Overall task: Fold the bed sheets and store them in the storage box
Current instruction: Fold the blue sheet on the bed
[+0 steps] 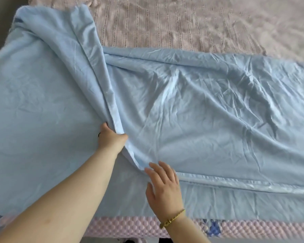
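Left hand [112,137] is pinching the hem of the blue sheet [200,111]: thumb on the right side of the fold, the other digits tucked behind the cloth and hidden. It is lifting that edge into a ridge running from the hand toward the far left. Left forearm is reaching in bare from the near-left corner, extended diagonally toward the centre.

Right hand [163,186] is lying open, fingers spread and pointing far-left, palm down on the sheet just near of the lifted hem. Fingertips are touching the hem's lower end; it is gripping nothing. A gold bracelet [172,219] is sitting on the right wrist.

The sheet is covering most of the bed, wrinkled on the right, smoother on the left, with a bunched flap standing at the far left. A doubled seam is running along the near right. Pink textured bedspread [200,23] is showing beyond it. A pink bubble-patterned mattress edge [130,227] is showing along the near side. Nothing is blocking either hand.
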`<act>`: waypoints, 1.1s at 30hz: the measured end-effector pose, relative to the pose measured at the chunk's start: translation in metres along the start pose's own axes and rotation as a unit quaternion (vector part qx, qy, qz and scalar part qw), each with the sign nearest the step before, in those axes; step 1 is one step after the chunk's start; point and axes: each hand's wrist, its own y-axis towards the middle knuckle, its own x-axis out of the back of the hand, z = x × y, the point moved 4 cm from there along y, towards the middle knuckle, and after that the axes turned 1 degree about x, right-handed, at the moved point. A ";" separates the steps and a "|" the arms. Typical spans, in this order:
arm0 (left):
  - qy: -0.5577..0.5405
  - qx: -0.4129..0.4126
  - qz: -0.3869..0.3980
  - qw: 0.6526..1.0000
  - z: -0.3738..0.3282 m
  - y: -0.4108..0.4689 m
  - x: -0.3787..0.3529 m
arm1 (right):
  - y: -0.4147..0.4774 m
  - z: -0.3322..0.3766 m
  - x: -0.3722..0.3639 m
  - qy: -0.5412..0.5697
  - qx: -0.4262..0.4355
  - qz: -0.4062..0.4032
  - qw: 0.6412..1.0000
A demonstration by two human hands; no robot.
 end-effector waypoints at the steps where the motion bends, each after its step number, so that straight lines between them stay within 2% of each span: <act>1: -0.013 0.000 -0.018 1.000 0.000 -0.003 0.001 | -0.013 -0.007 0.011 -0.006 -0.040 -0.022 0.999; 4: -0.056 0.009 -0.041 0.998 0.005 -0.006 0.007 | -0.045 -0.035 0.035 -0.082 -0.145 -0.038 0.985; 8: -0.148 0.059 0.010 0.987 0.016 0.002 0.011 | -0.040 -0.070 0.049 -0.171 -0.176 -0.048 0.968; 11: -0.087 0.031 0.021 0.995 0.022 0.008 0.014 | -0.014 -0.091 0.054 -0.210 -0.200 0.031 0.957; 13: -0.010 0.018 0.030 0.999 0.025 0.009 0.018 | 0.001 -0.100 0.053 -0.169 -0.203 0.118 0.957; 14: 0.017 0.019 0.042 0.999 0.026 0.009 0.019 | 0.007 -0.101 0.055 -0.161 -0.181 0.135 0.961; 16: 0.041 0.014 0.053 0.998 0.024 0.006 0.025 | 0.012 -0.097 0.068 -0.170 -0.108 0.083 0.976; 18: 0.057 -0.009 0.029 0.998 0.019 -0.003 0.037 | 0.003 -0.086 0.081 -0.173 -0.065 0.026 0.982; 20: 0.067 -0.035 -0.003 0.997 0.023 -0.020 0.054 | -0.019 -0.080 0.082 -0.168 -0.035 0.007 0.985; 22: 0.082 -0.030 -0.012 0.996 0.046 -0.040 0.063 | -0.042 -0.076 0.076 -0.159 -0.017 0.039 0.986; 25: 0.004 0.076 0.015 0.997 0.106 -0.064 0.056 | -0.059 -0.079 0.057 -0.147 -0.029 0.165 0.975; 27: -0.027 0.112 0.005 0.993 0.132 -0.069 0.049 | -0.058 -0.084 0.052 -0.142 -0.059 0.203 0.967; 30: -0.027 0.094 -0.030 0.995 0.127 -0.057 0.047 | -0.048 -0.079 0.054 -0.128 -0.032 0.185 0.974; 33: 0.038 0.042 -0.070 0.996 0.097 -0.045 0.057 | -0.040 -0.064 0.044 -0.126 0.001 0.218 0.968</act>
